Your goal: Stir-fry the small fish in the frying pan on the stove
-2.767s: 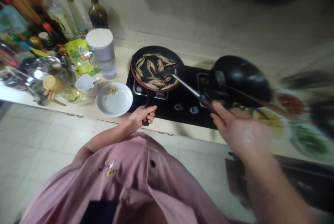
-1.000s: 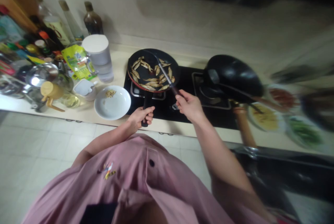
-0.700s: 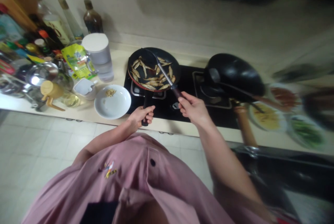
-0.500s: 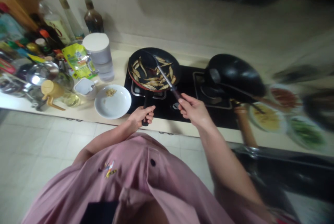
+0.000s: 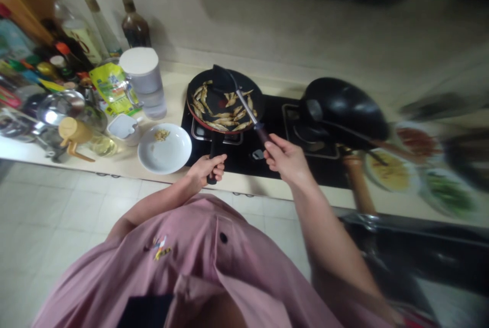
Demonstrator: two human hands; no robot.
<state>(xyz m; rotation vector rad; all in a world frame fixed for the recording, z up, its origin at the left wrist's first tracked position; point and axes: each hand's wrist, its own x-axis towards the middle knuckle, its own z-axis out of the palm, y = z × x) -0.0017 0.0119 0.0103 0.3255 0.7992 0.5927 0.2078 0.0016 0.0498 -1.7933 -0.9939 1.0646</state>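
Note:
A black frying pan [image 5: 252, 83] with a reddish outer side rests over the left burner. Several small browned fish [image 5: 225, 116] lie in it, mostly round its front and sides. My left hand [image 5: 209, 168] is wrapped round the pan's black handle, close to the counter's front edge. In my right hand [image 5: 284, 157] is the dark grip of a spatula [image 5: 247, 105] with a metal shaft. Its broad black blade is at the back of the pan, tilted; whether it touches the pan I cannot tell.
A black wok [image 5: 344, 109] sits over the right burner, its wooden handle [image 5: 359, 185] jutting forward. Plates of sliced yellow food [image 5: 393, 170] and chopped greens [image 5: 449, 193] stand right. Left are a white plate [image 5: 164, 157] with chopped bits, a water pitcher [image 5: 143, 83] and several bottles [image 5: 135, 25].
The spatula's blade has moved slightly back and right and tilted up on edge. Fish at the pan's back right have shifted forward and bunched together. My left hand stays on the handle.

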